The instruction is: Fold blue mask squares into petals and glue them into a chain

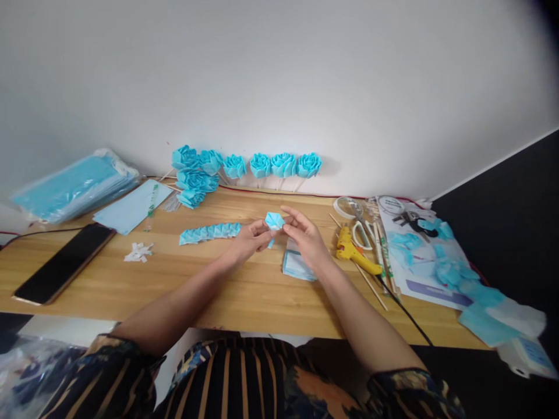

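Observation:
Between my two hands, above the middle of the wooden table, is a small folded light-blue flower piece [275, 221]. My left hand [254, 237] pinches it from the left, near its lower edge. On the other side, my right hand [304, 234] holds its right edge between thumb and a finger. A row of folded blue pieces [209, 233] lies just left of my left hand. Partly under my right hand is a stack of blue squares [297, 266].
Blue flowers on sticks [283, 165] lean along the wall. Left are a phone [65, 265], white scraps [138, 252] and a bag of blue sheets [78, 185]. Right are a yellow glue gun [356, 254], scissors [362, 231], wooden sticks and papers with blue pieces.

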A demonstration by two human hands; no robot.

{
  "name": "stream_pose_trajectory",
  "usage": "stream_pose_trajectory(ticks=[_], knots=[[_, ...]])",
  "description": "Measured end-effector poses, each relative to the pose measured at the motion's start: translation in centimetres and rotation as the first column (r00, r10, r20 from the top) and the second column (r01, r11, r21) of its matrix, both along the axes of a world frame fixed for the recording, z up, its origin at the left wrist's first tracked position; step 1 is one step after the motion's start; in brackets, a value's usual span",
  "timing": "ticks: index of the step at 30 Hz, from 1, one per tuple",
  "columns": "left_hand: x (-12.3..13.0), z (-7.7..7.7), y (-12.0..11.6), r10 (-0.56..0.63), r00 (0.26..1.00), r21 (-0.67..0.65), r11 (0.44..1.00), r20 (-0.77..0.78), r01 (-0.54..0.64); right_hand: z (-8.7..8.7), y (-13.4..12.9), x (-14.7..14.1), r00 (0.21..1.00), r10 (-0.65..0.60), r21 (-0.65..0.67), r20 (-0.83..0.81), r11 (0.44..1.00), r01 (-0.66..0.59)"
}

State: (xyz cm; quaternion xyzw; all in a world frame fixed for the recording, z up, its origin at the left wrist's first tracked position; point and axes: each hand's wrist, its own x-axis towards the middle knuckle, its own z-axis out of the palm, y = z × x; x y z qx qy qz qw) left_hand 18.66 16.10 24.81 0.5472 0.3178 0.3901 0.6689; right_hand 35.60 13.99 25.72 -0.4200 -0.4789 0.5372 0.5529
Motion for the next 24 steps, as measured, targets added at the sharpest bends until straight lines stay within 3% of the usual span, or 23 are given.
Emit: stream_pose_trajectory(ticks=[6, 11, 15, 19, 24], knots=[[-0.5, 0.8, 0.1, 0.061, 0.997, -0.001, 0.998, -0.043, -0.061, 0.9, 0.0, 1.3, 0.981, 0.169, 0.018, 0.098, 0.985, -0.171], [-0.8, 1.7, 0.0, -0.051, 0.975, 0.08, 0.994, -0.218, 0.07, 1.7, 0.0, 3.0, 0.958, 0.166, 0.073, 0.232, 0.98, -0.187], [-0.7, 1.8, -0.3, -0.094, 0.929, 0.153, 0.976, -0.358, 0.158, 1.5, -0.1, 2.8, 0.925, 0.176, 0.077, 0.337, 0.974, -0.214], [-0.7, 1.6, -0.2, -0.079, 0.936, 0.165, 0.976, -0.342, 0.143, 1.1, 0.0, 2.2, 0.924, 0.111, 0.078, 0.365, 0.986, -0.149], [-0.8, 1.6, -0.2, -0.038, 0.974, 0.09, 0.994, -0.224, 0.059, 1.1, 0.2, 1.8, 0.989, -0.011, 0.065, 0.148, 0.998, 0.001]])
